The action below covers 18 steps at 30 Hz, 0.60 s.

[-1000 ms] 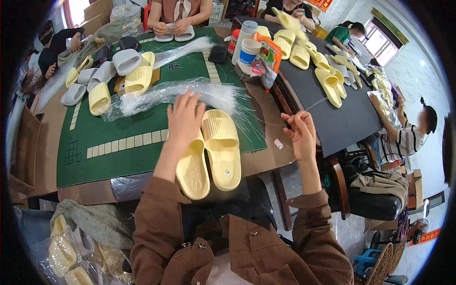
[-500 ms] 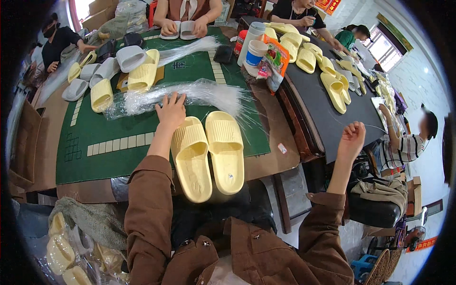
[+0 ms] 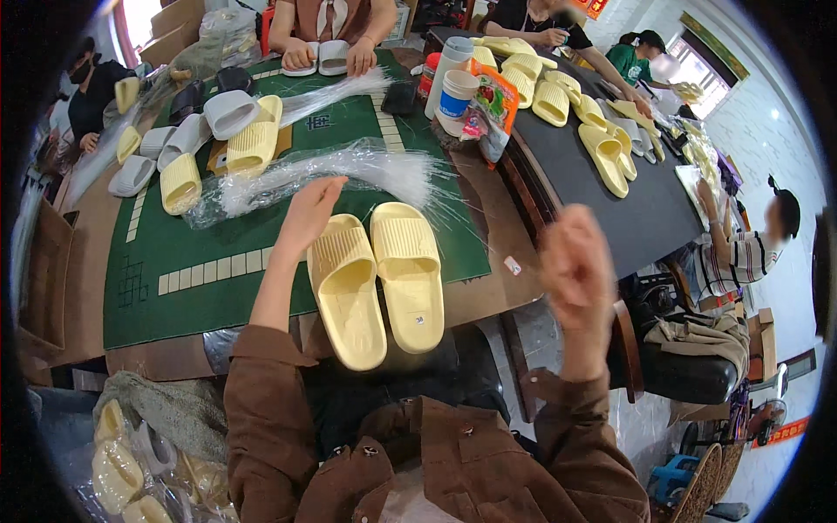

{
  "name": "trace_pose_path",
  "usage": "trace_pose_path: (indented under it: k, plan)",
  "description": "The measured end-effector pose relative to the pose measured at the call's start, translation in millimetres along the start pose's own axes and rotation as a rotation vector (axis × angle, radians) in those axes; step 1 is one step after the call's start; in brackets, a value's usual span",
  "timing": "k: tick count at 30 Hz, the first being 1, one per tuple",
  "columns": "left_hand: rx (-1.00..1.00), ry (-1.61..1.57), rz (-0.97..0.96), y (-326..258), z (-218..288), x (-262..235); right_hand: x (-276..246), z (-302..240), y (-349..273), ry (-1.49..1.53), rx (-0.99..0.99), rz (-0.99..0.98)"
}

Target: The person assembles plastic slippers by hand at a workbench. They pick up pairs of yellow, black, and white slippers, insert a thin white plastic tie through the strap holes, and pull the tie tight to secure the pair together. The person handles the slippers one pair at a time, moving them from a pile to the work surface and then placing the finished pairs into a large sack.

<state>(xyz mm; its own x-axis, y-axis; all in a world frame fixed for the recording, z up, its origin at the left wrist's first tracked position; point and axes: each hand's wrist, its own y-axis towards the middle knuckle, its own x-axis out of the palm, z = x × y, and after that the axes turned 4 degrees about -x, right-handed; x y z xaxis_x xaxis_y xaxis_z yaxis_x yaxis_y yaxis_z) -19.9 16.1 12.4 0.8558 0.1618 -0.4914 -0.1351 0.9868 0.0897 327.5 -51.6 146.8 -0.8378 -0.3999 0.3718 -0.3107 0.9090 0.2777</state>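
**Pair of yellow slippers laid out, bagging not yet begun**

Centrally, a pair of pale yellow slippers [image 3: 377,277] lies side by side, soles up, on the near edge of the green tabletop [image 3: 209,279], heels toward the seated person in a brown jacket. The left hand [image 3: 309,212] reaches forward over the toe of the left-hand slipper, fingers spread and grasping nothing, its fingertips close to a heap of clear plastic bags [image 3: 323,174] lying just beyond the pair; whether it touches the bags cannot be told. The right hand [image 3: 571,266] is raised off to the right, clear of the tabletop's edge, loosely curled and blurred; nothing can be seen in it.

As to progress, judged from the layout: the pair appears matched and aligned, but neither slipper is inside a bag, so wrapping seems to remain. Further loose slippers, yellow and grey [image 3: 187,144], wait at the far left of the green cloth, and bagged pairs [image 3: 122,471] lie in a heap at the lower left beside the person's seat.

Beyond, another person's hands rest on a grey pair [image 3: 320,57] at the far edge. More yellow slippers [image 3: 602,148] cover the dark table to the right, where other workers sit. A white cup [image 3: 457,92] and a snack packet [image 3: 493,109] stand between the two surfaces.
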Motion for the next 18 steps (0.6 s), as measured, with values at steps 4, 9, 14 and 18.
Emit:
trace_pose_path:
  k: [4,9,14,18]
  plan:
    - [-0.083,-0.311,-0.102,-19.5,24.7,-13.0,28.2,104.8,24.6,-0.109,0.192,-0.046]
    - [0.057,-0.018,-0.101,-38.2,27.8,-11.0,28.7,171.5,57.6,-0.715,-0.001,-0.069]
    - [0.076,0.405,0.057,-30.6,18.2,39.8,39.6,202.0,83.7,-1.250,-0.232,-0.101]
    - [0.047,0.413,0.043,-4.9,16.1,67.3,44.7,219.9,101.8,-1.551,-0.028,-0.083]
